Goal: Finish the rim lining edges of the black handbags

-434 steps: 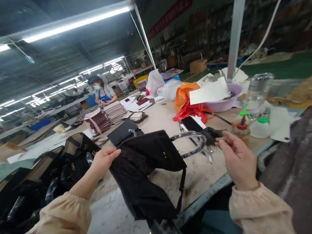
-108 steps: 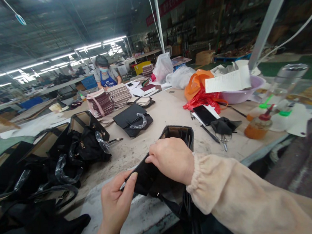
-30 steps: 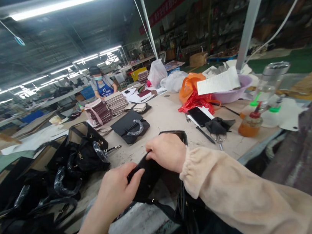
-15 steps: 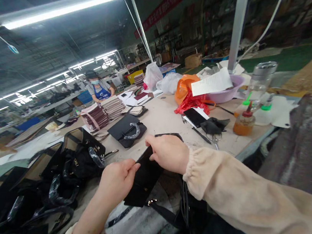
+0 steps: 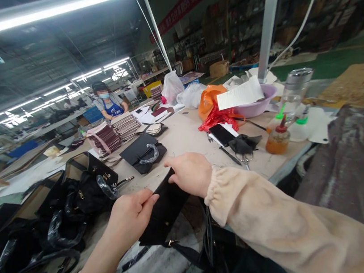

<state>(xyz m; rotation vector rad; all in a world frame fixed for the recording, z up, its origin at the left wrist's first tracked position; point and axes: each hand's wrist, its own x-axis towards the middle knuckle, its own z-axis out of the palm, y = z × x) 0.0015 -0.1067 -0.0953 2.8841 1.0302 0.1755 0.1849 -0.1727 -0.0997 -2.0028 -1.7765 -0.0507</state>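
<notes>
A black handbag (image 5: 165, 213) with small gold metal fittings hangs tilted between my hands, over the near edge of the worktable. My left hand (image 5: 133, 208) pinches its left edge between thumb and fingers. Farther up the same edge, my right hand (image 5: 190, 174) grips it with the fingers curled over; the palm hides the bag's top. Dark straps (image 5: 210, 240) trail from the bag toward my lap. Just beyond my hands lies another black handbag (image 5: 144, 151), its handle wrapped in clear plastic.
Several black bags (image 5: 67, 202) crowd the left. Behind are stacked maroon pieces (image 5: 104, 137), a phone (image 5: 222, 134), scissors (image 5: 247, 160), a glue bottle (image 5: 278, 139), a glass jar (image 5: 295, 89) and a purple basin (image 5: 257, 103). A co-worker in a blue apron (image 5: 114, 110) stands at the far left.
The view has shifted slightly, so most things sit a little farther left. Both hands keep their hold on the black handbag's edge, and its upper end now shows less behind my right hand.
</notes>
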